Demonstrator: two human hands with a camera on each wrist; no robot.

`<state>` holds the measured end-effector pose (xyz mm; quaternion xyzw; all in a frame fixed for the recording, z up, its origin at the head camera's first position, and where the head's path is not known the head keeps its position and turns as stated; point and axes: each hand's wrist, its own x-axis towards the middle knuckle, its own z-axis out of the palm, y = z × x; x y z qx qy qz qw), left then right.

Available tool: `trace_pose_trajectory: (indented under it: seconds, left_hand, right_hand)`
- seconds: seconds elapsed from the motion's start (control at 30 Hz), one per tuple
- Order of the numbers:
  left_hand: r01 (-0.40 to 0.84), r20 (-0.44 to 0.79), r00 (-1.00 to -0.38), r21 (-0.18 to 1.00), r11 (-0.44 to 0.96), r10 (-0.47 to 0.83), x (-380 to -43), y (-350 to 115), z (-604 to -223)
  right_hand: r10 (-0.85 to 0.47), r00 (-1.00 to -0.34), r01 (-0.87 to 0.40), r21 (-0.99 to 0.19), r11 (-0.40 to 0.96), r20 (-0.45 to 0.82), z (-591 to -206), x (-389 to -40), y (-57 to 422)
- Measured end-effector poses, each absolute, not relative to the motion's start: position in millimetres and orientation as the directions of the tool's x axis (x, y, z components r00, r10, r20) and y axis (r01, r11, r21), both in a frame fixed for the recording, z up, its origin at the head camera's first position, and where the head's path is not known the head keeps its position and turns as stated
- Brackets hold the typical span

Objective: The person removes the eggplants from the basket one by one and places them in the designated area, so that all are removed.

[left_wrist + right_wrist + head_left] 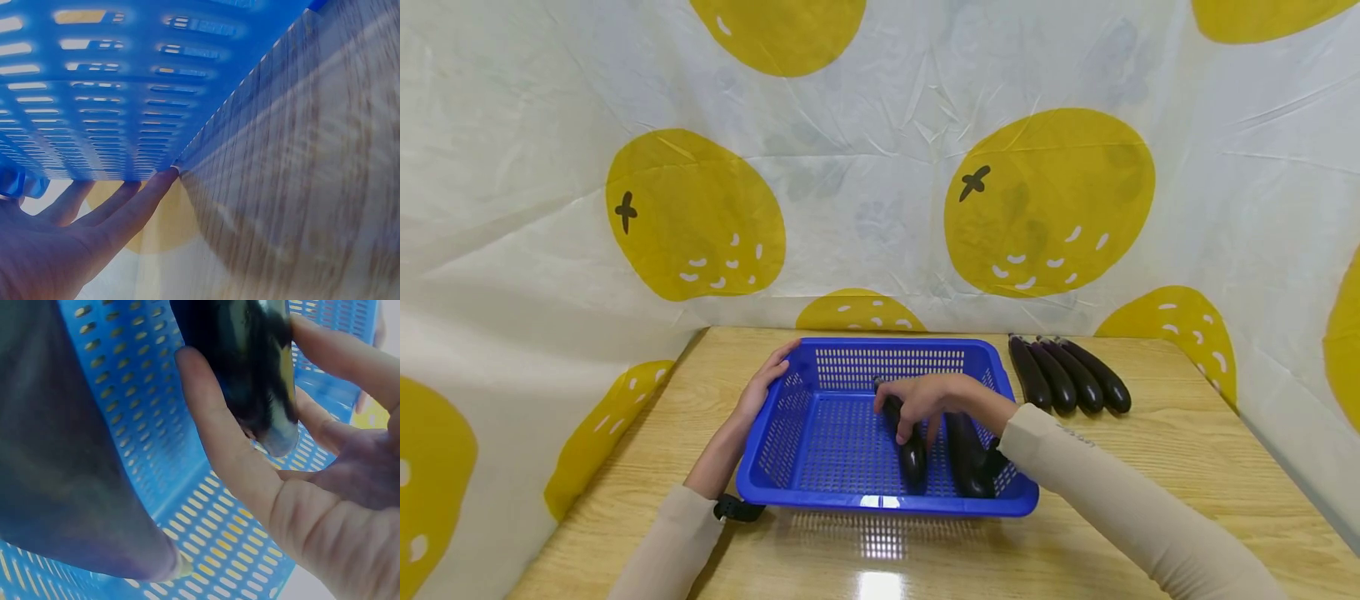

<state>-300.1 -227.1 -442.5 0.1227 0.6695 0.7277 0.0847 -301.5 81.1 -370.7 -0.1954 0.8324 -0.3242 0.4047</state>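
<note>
The eggplant (913,462) sits lower centre of the head view, inside the blue basket (808,499), pinched between the right hand's (927,398) thumb and fingers; I'd settle it softly beside its neighbour (966,458), left hand (765,382), fingers spread, steadying the wall.

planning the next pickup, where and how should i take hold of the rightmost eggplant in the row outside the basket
Probably best around the middle of the rightmost eggplant, coming from above and its open right side: it lies lengthwise on the table, long and rounded, while the neighbouring eggplant crowds its left.
</note>
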Motion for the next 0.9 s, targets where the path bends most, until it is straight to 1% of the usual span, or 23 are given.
trace_pose_trajectory:
  seconds: [0.37, 0.67, 0.9]
  left_hand:
    - [0.037, 0.063, -0.957, 0.995, -0.096, 0.283, -299, -227, -443]
    - [0.032, 0.059, -0.957, 0.994, -0.1, 0.284, -300, -227, -442]
    - [0.018, 0.048, -0.957, 0.994, -0.109, 0.285, -300, -228, -441]
  right_hand:
    - [-0.646, -0.605, -0.129, -0.744, 0.656, -0.465, -361, -301, 93]
    - [-0.684, -0.638, -0.202, -0.78, 0.592, -0.355, -351, -300, 105]
    - [-0.724, -0.64, -0.248, -0.822, 0.513, -0.259, -343, -298, 117]
